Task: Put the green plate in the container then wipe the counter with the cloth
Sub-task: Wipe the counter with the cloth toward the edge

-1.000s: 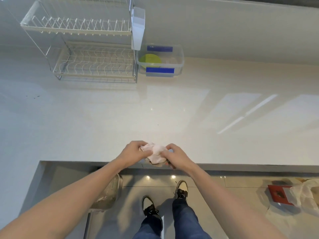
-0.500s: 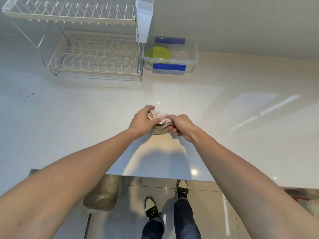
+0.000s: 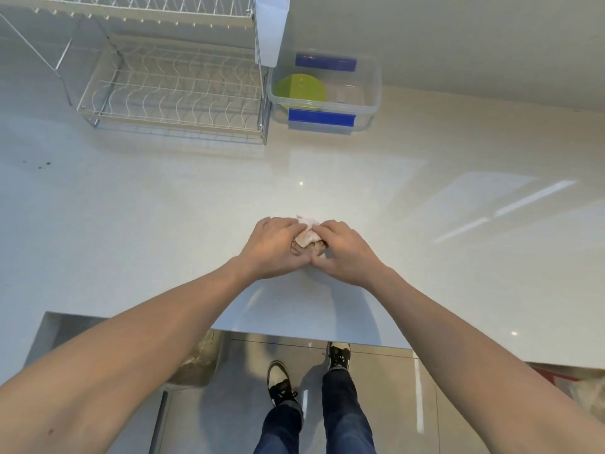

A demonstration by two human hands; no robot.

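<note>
- Down at the bottom, two feet in dark-and-white shoes (image 3: pixel 339 355) on a glossy tiled floor (image 3: pixel 386 404), just off the worktop's near edge.
- Both bare forearms reach over that near edge, meeting a little way in.
- Left hand (image 3: pixel 273 247): fingers (image 3: pixel 278 224) curled down over the cloth (image 3: pixel 307 237), clenched on its left side.
- Right hand (image 3: pixel 347 250): fingers curled too, gripping the cloth's right side, thumbs nearly touching.
- The cloth is a pale pinkish, crumpled wad, bunched between the hands and pressed onto the worktop (image 3: pixel 163 224); one corner pokes out on the far side.
- The worktop is smooth, white, shiny, with bright streaks of reflected light on the right.
- Far edge: a clear, rounded-corner plastic container (image 3: pixel 370 93) with blue clips; the round green plate (image 3: pixel 301 88) lies inside, left half.
- Just left of it, touching or nearly so, a white wire dish rack (image 3: pixel 170 93).
</note>
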